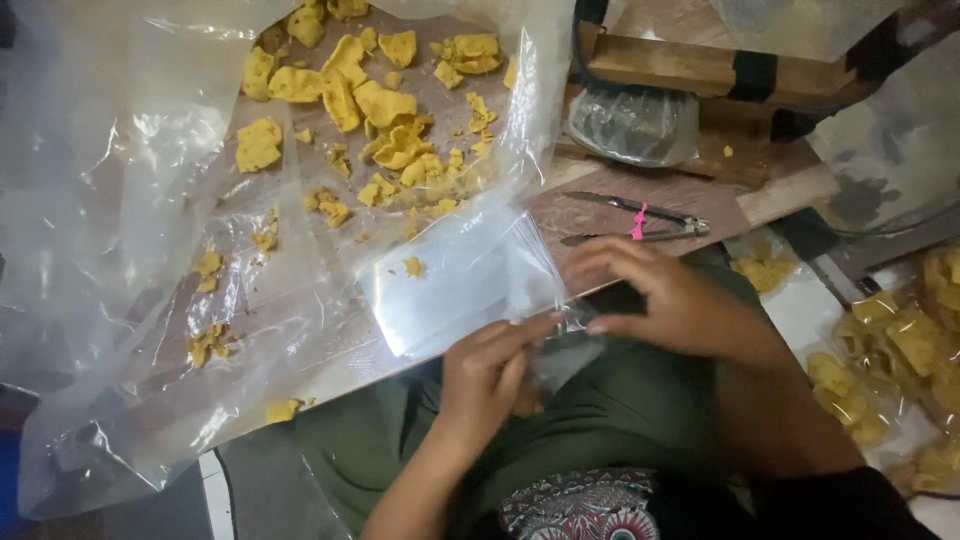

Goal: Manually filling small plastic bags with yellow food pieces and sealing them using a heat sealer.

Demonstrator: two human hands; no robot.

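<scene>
My left hand (492, 372) and my right hand (668, 300) meet over my lap, both pinching the mouth of a small clear plastic bag (455, 285). The bag lies flat on the edge of a wooden board (590, 205) and looks empty. A pile of yellow chip pieces (375, 105) is spread on a big clear plastic sheet (130, 200) beyond my hands. One small chip crumb (412, 266) sits just above the little bag.
Metal tongs with a pink tie (640, 220) lie on the board right of the sheet. A crumpled clear bag (632, 125) sits behind them. Filled clear packets of yellow chips (890, 360) are stacked at the right. My green-clad lap fills the bottom.
</scene>
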